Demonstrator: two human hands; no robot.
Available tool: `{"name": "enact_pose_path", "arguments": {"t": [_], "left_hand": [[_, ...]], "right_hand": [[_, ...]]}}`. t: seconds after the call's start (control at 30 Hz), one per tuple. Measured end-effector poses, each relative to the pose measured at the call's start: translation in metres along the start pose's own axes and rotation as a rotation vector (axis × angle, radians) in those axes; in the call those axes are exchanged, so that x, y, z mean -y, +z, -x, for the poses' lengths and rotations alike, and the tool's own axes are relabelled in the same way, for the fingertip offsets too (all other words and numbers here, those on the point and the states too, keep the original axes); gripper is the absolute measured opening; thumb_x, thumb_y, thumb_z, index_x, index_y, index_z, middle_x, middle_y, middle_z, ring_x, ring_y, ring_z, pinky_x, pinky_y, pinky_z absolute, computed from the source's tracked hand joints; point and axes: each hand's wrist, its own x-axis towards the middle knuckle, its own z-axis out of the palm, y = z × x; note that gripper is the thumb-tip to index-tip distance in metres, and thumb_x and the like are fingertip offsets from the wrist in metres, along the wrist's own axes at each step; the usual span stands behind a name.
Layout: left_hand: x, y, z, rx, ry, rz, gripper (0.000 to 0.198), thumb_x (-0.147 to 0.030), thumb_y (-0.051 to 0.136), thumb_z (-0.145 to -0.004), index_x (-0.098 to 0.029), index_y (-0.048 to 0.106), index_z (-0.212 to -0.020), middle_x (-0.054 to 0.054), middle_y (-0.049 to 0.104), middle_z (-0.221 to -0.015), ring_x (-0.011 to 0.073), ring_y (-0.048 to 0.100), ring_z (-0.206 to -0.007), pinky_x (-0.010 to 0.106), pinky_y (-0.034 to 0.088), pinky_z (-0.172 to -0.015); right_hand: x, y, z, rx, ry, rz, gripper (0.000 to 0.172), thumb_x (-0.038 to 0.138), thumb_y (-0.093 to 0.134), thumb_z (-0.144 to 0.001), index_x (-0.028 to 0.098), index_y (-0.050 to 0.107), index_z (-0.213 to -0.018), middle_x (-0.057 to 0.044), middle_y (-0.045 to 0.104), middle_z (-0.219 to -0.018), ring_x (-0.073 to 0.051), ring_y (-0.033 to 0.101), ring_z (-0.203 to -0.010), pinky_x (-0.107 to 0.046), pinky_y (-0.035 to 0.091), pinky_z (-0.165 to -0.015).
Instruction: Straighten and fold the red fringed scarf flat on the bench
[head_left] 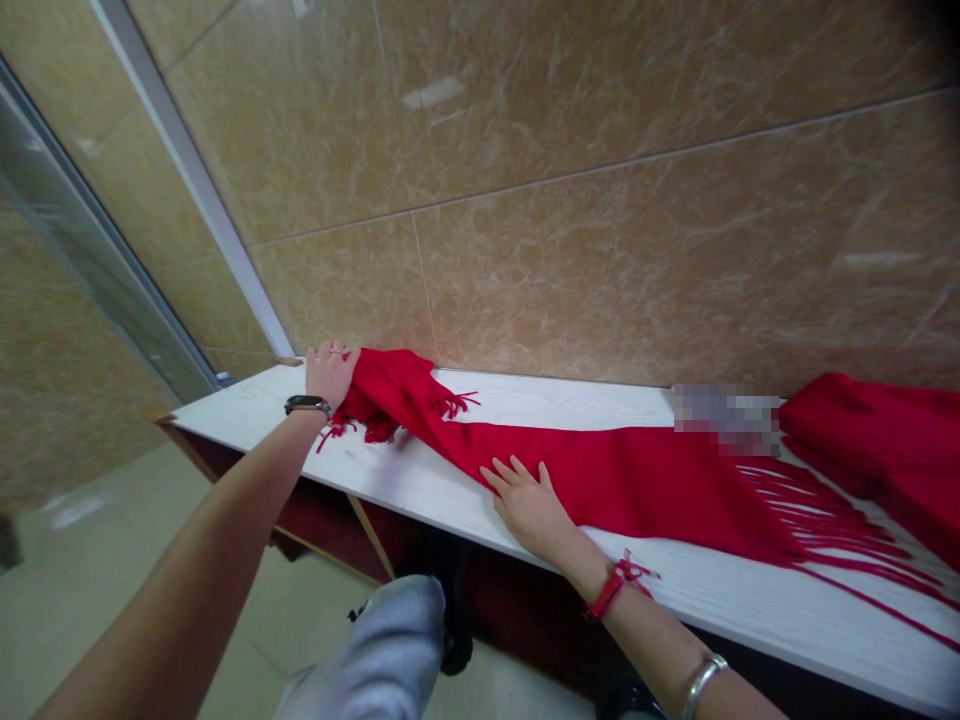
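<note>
A long red scarf (637, 480) with fringed ends lies along the white tabletop. Its right part is spread flat, with the fringe fanned out to the right. Toward the left it narrows into a twisted, bunched heap with tassels hanging around it. My left hand (331, 372) is closed on the bunched left end, its fingertips partly hidden by the back of the hand and the cloth. Lower and to the right, my right hand (531, 503) rests flat on the near edge of the scarf, fingers spread.
More folded red cloth (885, 430) lies at the right end of the white tabletop (450, 505). Beside it, against the wall, is a blurred-out item (726, 415). A marbled tile wall (570, 200) runs along the back edge. Open shelves (330, 525) are under the top.
</note>
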Motion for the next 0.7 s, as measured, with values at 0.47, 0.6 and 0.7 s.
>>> {"name": "enact_pose_path", "arguments": {"t": [0.47, 0.6, 0.7], "left_hand": [[-0.097, -0.053, 0.059, 0.4, 0.923, 0.384, 0.047, -0.008, 0.053, -0.068, -0.026, 0.055, -0.111, 0.004, 0.057, -0.11, 0.0202, 0.05, -0.105, 0.034, 0.027, -0.098], [-0.095, -0.044, 0.063, 0.349, 0.913, 0.246, 0.016, -0.009, 0.054, -0.071, -0.02, 0.062, -0.079, 0.006, 0.06, -0.09, 0.0199, 0.053, -0.089, 0.033, 0.033, -0.089], [-0.083, -0.035, 0.072, 0.295, 0.796, 0.149, 0.01, -0.01, 0.055, -0.074, -0.017, 0.062, -0.072, 0.009, 0.058, -0.095, 0.0223, 0.051, -0.094, 0.036, 0.034, -0.086]], "right_hand": [[0.002, -0.001, 0.001, 0.009, -0.019, 0.044, 0.043, 0.034, 0.034, -0.09, 0.031, 0.04, -0.132, -0.008, 0.032, -0.142, -0.032, 0.021, -0.131, -0.061, 0.014, -0.099], [0.002, -0.003, 0.002, 0.009, -0.024, 0.043, 0.043, 0.035, 0.034, -0.09, 0.03, 0.04, -0.132, -0.009, 0.032, -0.142, -0.032, 0.022, -0.131, -0.061, 0.014, -0.099], [0.003, -0.003, 0.002, 0.011, -0.026, 0.047, 0.043, 0.036, 0.033, -0.09, 0.03, 0.039, -0.132, -0.009, 0.031, -0.143, -0.032, 0.021, -0.131, -0.062, 0.014, -0.099]]}}
